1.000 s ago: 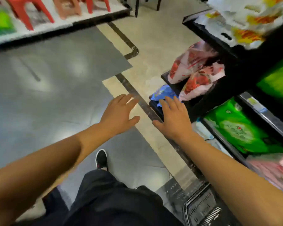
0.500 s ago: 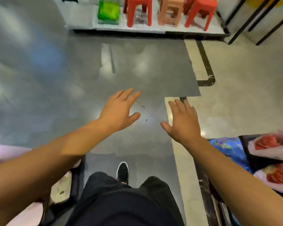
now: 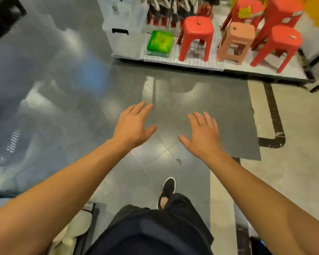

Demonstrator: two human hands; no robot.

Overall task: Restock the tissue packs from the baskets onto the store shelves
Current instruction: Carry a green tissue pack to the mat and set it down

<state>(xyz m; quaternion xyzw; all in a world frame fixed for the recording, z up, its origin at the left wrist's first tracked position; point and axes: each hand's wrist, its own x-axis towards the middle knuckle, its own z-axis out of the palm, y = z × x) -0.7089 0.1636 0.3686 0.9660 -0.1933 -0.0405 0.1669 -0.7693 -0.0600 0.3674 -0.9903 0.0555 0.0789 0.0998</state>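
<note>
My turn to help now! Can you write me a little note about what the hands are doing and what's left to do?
Left hand: open, empty, held out over the grey floor.
Right hand: open, empty, beside it, not touching it.
Tissue packs: one green pack lies on the low display platform ahead, left of the red stools. A basket edge may show at bottom left; too cut off to be sure.
Done: cannot tell from this view.
Left: neither hand holds a pack, so fetch packs from the baskets and shelve them.

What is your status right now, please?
Left hand and right hand open, empty. No tissue pack held. Green pack on display platform ahead; floor between clear.
</note>
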